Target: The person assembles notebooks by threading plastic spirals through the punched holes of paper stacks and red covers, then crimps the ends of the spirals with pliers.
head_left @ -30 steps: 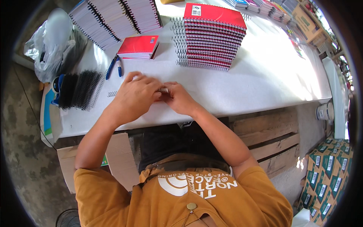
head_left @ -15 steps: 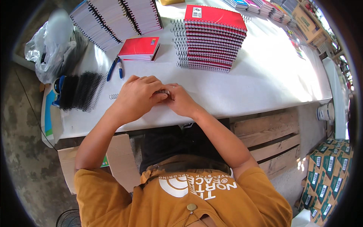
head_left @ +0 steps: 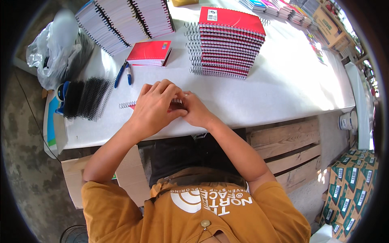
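A small red notebook [head_left: 175, 107] is held at the near side of the white table [head_left: 283, 89], mostly hidden by the hands. It is clasped between the thumb and curled fingers of the left hand [head_left: 156, 104]; its right end is met by the right hand [head_left: 197, 111] — how tightly those fingers are closed cannot be told. A wire coil [head_left: 125, 105] is seen poking out left of the left hand. Beyond, blue-handled pliers [head_left: 119, 77] are laid near another red notebook [head_left: 148, 52], and a tall stack of red notebooks [head_left: 229, 52] is set to the right — black coils [head_left: 87, 98] being bunched at far left.
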`<state>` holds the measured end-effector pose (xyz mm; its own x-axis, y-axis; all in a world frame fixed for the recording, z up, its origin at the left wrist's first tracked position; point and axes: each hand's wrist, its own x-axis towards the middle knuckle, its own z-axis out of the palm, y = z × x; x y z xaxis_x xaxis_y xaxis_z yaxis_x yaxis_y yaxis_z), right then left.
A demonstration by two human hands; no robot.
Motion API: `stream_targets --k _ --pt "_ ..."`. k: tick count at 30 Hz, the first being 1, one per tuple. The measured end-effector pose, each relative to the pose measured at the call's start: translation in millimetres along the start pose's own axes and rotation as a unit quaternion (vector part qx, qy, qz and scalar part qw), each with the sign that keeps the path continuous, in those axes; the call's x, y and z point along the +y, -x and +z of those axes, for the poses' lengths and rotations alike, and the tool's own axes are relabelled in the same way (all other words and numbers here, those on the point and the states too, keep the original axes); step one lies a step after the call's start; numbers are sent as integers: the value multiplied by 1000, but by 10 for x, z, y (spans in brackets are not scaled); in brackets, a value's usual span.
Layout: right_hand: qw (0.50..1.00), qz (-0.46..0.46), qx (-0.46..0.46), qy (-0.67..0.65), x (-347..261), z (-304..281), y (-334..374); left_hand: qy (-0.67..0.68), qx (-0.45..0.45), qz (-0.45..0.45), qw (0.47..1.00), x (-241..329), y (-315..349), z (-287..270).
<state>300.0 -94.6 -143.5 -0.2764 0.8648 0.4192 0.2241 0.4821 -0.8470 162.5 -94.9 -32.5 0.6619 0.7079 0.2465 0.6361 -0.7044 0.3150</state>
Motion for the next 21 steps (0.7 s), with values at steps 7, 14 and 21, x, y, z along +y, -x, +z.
stream_targets --k 7,14,21 --pt "1000 19 -13 14 -29 -33 -13 -52 9 62 997 -74 34 -4" --pt "993 0 -2 -116 -272 -111 27 -77 17 15 997 50 -42 -245" --pt "867 -182 319 -337 -1233 -1160 -444 333 330 30 883 418 -685 -846"
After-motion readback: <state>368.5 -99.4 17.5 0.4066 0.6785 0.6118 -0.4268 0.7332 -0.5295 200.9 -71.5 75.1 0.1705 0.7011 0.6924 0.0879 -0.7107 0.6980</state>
